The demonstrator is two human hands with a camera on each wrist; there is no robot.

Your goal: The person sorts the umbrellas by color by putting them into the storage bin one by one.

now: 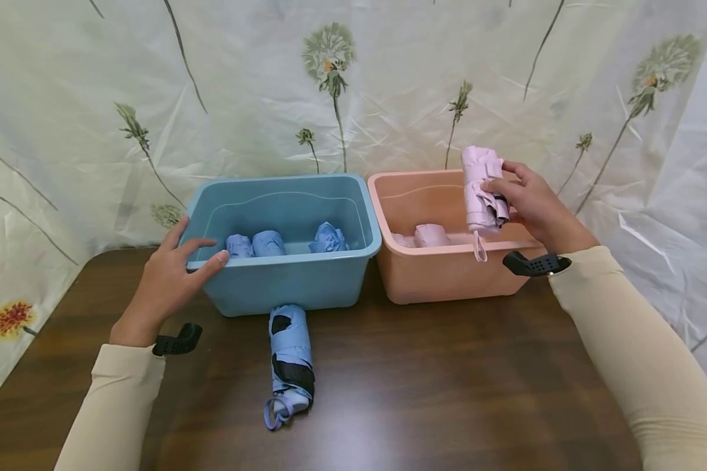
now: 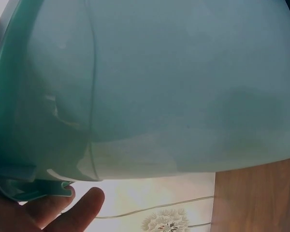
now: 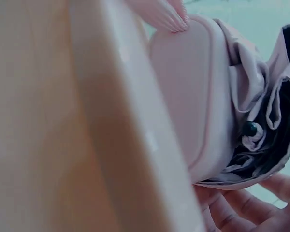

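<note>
My right hand (image 1: 536, 203) grips a folded pale pink umbrella (image 1: 482, 186) above the peach bin (image 1: 448, 278), its wrist loop hanging near the front rim. In the right wrist view the pink umbrella (image 3: 183, 96) shows its flat handle end behind the bin's rim, with fingers (image 3: 237, 208) curled beneath it. At the blue bin's (image 1: 289, 281) left front corner, my left hand (image 1: 167, 281) holds the rim, thumb on the front edge. The left wrist view shows fingers (image 2: 82, 212) by the blue bin's rim. Rolled blue umbrellas (image 1: 268, 243) lie in the blue bin.
A folded blue umbrella (image 1: 291, 360) with black patches lies on the brown table (image 1: 448, 386) before the blue bin. Pink rolled items (image 1: 431, 235) are inside the peach bin. A flower-printed curtain (image 1: 389, 85) hangs behind both bins, which stand side by side.
</note>
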